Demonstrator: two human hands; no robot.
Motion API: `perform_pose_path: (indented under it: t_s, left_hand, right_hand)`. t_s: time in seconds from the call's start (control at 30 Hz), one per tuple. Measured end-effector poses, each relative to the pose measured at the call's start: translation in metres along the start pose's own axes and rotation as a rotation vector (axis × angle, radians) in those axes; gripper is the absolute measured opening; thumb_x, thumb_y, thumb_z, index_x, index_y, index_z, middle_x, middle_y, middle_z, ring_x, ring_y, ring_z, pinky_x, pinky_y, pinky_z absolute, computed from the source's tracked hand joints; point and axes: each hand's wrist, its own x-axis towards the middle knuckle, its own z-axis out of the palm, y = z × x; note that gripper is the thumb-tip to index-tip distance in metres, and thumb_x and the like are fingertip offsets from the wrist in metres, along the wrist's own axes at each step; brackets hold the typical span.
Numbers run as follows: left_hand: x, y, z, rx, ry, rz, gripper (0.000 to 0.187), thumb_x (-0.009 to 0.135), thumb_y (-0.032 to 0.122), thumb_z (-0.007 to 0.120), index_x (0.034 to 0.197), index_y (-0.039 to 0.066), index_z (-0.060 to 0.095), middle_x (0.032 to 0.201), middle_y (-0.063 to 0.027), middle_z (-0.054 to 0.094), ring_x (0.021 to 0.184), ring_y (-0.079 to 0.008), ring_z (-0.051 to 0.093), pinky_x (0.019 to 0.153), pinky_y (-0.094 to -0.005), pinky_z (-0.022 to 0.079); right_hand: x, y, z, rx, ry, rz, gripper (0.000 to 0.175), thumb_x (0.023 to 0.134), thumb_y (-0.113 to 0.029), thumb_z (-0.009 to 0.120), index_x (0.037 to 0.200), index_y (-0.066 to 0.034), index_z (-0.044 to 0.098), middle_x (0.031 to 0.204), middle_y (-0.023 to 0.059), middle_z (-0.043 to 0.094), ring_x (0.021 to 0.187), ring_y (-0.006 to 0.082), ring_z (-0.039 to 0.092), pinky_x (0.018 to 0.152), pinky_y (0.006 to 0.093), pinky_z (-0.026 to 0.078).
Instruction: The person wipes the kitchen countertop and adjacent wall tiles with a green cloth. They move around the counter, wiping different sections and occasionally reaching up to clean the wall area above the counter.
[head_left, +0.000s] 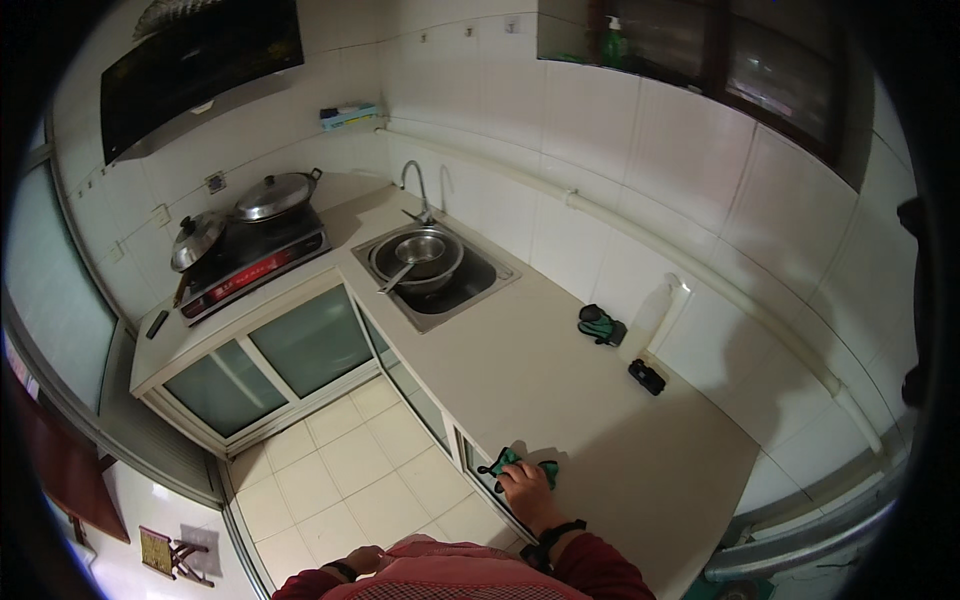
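My right hand (526, 491) presses on a green cloth with dark edging (551, 474) near the front edge of the pale countertop (495, 375). Folds of the cloth stick out on both sides of the fingers. Low in the picture, my left hand (365, 559) is beside the pink apron (450, 566) at my waist; its fingers are partly hidden, so I cannot make out whether it grips the fabric. Dark bands circle both wrists. Farther along the counter, by the wall, lie a green and black bundle (601, 325) and a small black object (646, 376).
A steel sink (480, 289) holds a basin (435, 283) and a long-handled saucepan (421, 249) under a curved faucet (415, 180). On the left, a gas stove (259, 274) carries two lidded pans. A range hood (202, 71) hangs above. A folding stool (174, 555) stands at lower left.
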Motion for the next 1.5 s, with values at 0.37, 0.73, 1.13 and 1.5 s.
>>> perform_pose_path:
  t_s: [0.37,0.73,1.13,1.5]
  left_hand:
    - [0.052,0.037,-0.036,0.035,-0.157,0.076,0.035,0.087,0.028,0.053,0.113,0.007,0.065,0.11,-0.0171,0.066,0.104,-0.0326,0.063,0.09,-0.0405,0.049]
    - [0.142,0.031,-0.005,0.136,-0.251,0.103,0.055,0.083,0.053,0.058,0.11,0.005,0.065,0.106,-0.021,0.067,0.103,-0.0359,0.063,0.087,-0.0429,0.049]
    - [0.111,0.102,-0.062,0.24,-0.273,0.225,0.042,0.086,0.036,0.058,0.115,0.006,0.063,0.107,-0.0211,0.066,0.102,-0.0357,0.063,0.088,-0.0426,0.05]
    - [0.167,0.026,0.001,0.266,-0.203,0.238,0.038,0.089,0.035,0.054,0.11,0.005,0.065,0.104,-0.0207,0.067,0.098,-0.035,0.065,0.085,-0.042,0.052]
  right_hand:
    - [-0.078,0.003,-0.033,-0.045,-0.086,0.164,0.027,0.076,-0.012,0.066,0.103,-0.0125,0.067,0.117,0.0045,0.056,0.116,0.0275,0.048,0.095,0.0448,0.038]
    - [-0.208,-0.007,-0.088,-0.086,0.04,0.519,0.02,0.075,-0.009,0.061,0.094,-0.0136,0.066,0.105,0.0031,0.062,0.111,0.0292,0.052,0.095,0.0442,0.04]
    - [-0.322,-0.018,-0.124,-0.343,0.186,0.901,0.023,0.068,-0.002,0.064,0.09,-0.0095,0.063,0.103,0.0102,0.059,0.103,0.0337,0.052,0.089,0.0481,0.04]
    - [-0.446,0.006,-0.148,-0.474,0.654,1.984,0.013,0.08,0.001,0.058,0.093,0.0025,0.057,0.09,0.0175,0.054,0.081,0.0358,0.055,0.075,0.0458,0.046]
